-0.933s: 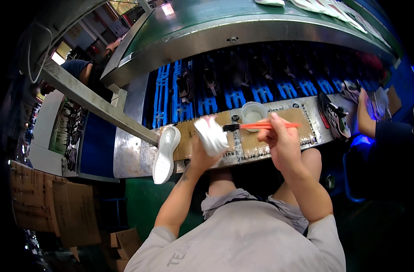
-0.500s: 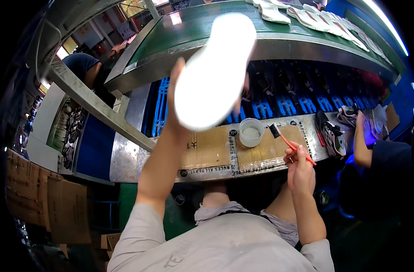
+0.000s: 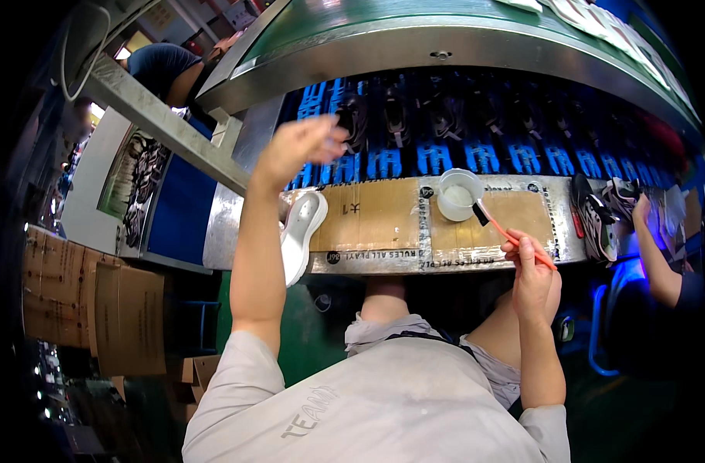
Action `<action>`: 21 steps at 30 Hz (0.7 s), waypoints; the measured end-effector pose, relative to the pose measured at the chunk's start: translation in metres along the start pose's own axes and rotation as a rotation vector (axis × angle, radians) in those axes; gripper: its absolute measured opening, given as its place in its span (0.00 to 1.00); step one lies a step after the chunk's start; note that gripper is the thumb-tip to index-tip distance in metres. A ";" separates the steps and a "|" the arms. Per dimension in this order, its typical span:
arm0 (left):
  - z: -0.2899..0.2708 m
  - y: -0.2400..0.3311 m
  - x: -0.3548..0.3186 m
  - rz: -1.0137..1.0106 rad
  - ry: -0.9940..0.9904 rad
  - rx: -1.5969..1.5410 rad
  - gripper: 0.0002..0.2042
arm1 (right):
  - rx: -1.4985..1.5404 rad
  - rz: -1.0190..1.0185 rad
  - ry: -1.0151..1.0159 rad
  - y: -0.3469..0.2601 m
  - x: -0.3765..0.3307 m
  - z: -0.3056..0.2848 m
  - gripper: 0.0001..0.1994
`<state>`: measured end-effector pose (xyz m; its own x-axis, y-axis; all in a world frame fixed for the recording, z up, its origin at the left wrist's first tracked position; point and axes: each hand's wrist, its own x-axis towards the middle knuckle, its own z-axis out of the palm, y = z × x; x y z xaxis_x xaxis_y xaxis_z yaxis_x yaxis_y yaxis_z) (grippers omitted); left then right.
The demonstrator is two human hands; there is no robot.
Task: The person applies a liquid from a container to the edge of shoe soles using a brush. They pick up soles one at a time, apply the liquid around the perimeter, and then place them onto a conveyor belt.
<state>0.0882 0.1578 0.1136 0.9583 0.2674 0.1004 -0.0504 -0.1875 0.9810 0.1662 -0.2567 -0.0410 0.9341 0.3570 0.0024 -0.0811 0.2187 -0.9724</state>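
My left hand (image 3: 300, 148) is raised over the far side of the bench, in front of a dark shoe upper (image 3: 354, 122). Its fingers are apart and slightly blurred, and nothing shows in them. Below it, a white shoe sole (image 3: 300, 231) lies at the left of the cardboard, partly covered by my left forearm and jutting over the bench's front edge. In my right hand (image 3: 532, 270) is a brush (image 3: 501, 228) with an orange handle and black bristles. The bristles are beside the rim of a clear plastic cup (image 3: 459, 194) with whitish contents.
Taped cardboard sheets (image 3: 368, 220) cover the metal bench. Behind it, shoe uppers sit on a row of blue holders (image 3: 433, 158) beneath a raised green conveyor (image 3: 329, 31). Dark shoes (image 3: 597, 224) and a co-worker's arm (image 3: 655, 247) are at the right. A metal beam (image 3: 163, 123) slants on the left.
The white sole, held up in my left hand before, now lies on the bench. That hand is now empty near the uppers. The brush has tilted, its bristles now pointing down beside the cup.
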 end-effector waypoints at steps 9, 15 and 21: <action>-0.046 -0.200 -0.187 -0.550 0.333 1.029 0.31 | -0.574 -0.176 -0.304 -0.027 0.076 0.032 0.12; -0.039 -0.188 -0.190 -0.639 0.392 0.451 0.27 | -0.895 -0.250 -0.239 -0.034 0.104 0.050 0.13; 0.016 -0.173 -0.191 -0.376 0.198 -0.884 0.43 | -0.883 -0.231 -0.221 -0.041 0.101 0.051 0.13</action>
<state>-0.0813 0.1236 -0.0776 0.8947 0.3338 -0.2969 -0.0214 0.6958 0.7179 0.2457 -0.1830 0.0113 0.7997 0.5746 0.1740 0.4760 -0.4301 -0.7671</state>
